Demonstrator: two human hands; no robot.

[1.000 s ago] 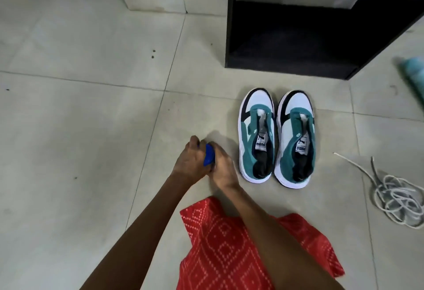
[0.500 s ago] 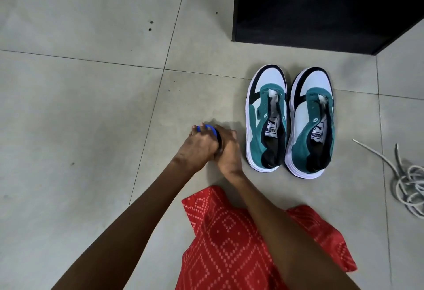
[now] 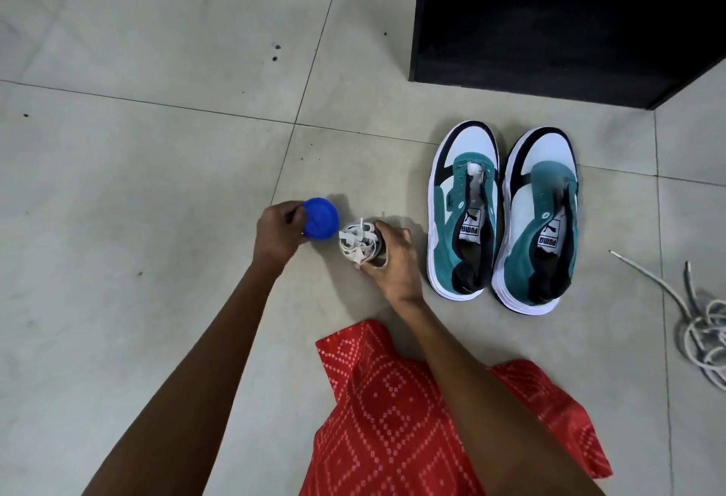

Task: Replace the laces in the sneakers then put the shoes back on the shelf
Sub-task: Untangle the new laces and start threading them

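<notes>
Two teal, white and black sneakers stand side by side on the tiled floor without laces, the left sneaker [image 3: 463, 208] and the right sneaker [image 3: 538, 220], toes toward the dark shelf [image 3: 550, 16]. My left hand [image 3: 277, 234] holds a round blue lid [image 3: 321, 218] just left of a small open jar [image 3: 363, 246]. My right hand [image 3: 393, 260] grips that jar, which is stuffed with coiled white laces. Its lower part is hidden by my fingers.
A loose tangle of greyish-white old laces [image 3: 703, 334] lies on the floor at the right edge. Red patterned cloth [image 3: 393, 409] covers my lap at the bottom. Pale floor tiles [image 3: 137, 181] spread to the left.
Both hands were clasped together around the jar and its blue lid. The lid has come off and my left hand has moved it to the left, exposing the white laces inside.
</notes>
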